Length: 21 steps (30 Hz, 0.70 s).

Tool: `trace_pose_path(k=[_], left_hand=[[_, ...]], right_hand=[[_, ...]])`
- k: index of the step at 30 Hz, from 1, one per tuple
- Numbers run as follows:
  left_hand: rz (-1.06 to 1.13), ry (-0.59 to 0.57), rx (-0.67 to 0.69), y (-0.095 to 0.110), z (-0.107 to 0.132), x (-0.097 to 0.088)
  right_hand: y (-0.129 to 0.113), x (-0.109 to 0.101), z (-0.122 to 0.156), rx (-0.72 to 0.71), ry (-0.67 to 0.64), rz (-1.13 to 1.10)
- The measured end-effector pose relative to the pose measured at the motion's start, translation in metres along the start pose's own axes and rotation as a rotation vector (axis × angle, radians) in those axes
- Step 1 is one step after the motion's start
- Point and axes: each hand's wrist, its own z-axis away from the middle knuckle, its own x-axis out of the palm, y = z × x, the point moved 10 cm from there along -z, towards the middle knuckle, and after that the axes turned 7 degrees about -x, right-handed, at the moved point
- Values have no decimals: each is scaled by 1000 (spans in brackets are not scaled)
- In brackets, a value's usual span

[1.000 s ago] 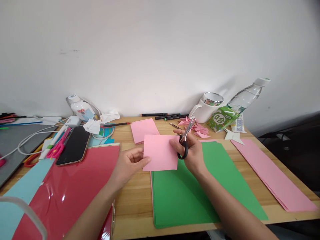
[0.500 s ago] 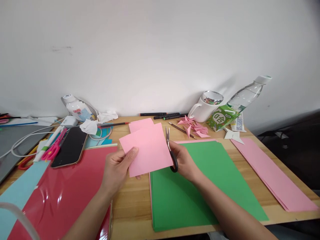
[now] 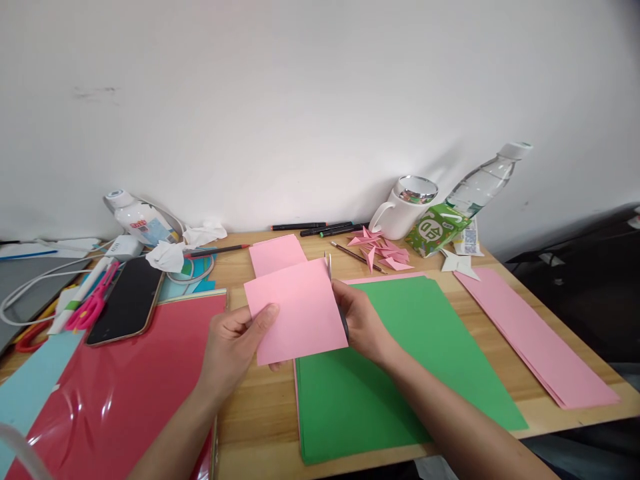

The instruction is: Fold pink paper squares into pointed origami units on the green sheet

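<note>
My left hand (image 3: 237, 337) pinches the left side of a pink paper square (image 3: 300, 313), thumb on top and fingers underneath. In my right hand (image 3: 363, 320) are black-handled scissors (image 3: 329, 265), at the right edge of that square. Their blade tips poke up past the top right corner, while the lower blades and much of the handle are hidden by paper and fingers. Beyond the held square, more pink squares (image 3: 277, 253) lie on the wooden table. A stack of green paper (image 3: 400, 373) lies below my right forearm.
Folded pink paper pieces (image 3: 385, 252), a pencil (image 3: 357, 257), black pens (image 3: 327, 229), a white mug (image 3: 400, 210), a green carton (image 3: 433, 230) and a leaning bottle (image 3: 485, 180) line the back. Pink strips (image 3: 540, 340) lie right; a phone (image 3: 127, 300), pink scissors (image 3: 95, 303) and red sheets (image 3: 145, 380) left.
The scissors have shifted left and behind the right edge of the pink square, so less of them shows. The square sits slightly lower, and the whole view has shifted a little.
</note>
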Motion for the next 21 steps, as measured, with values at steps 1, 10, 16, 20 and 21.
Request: trace_pose_path(k=[1, 10, 16, 20, 21], left_hand=[[-6, 6, 2, 0, 0, -1], [-5, -28, -8, 7, 2, 5], [-6, -4, -45, 2, 1, 2], [10, 8, -56, 1, 1, 2], [12, 13, -55, 1, 1, 2]], right_hand=[[1, 0, 0, 6, -2, -6], [1, 0, -1, 18, 0, 20], [8, -4, 0, 52, 14, 21], [8, -4, 1, 54, 18, 28], [8, -4, 1, 56, 20, 32]])
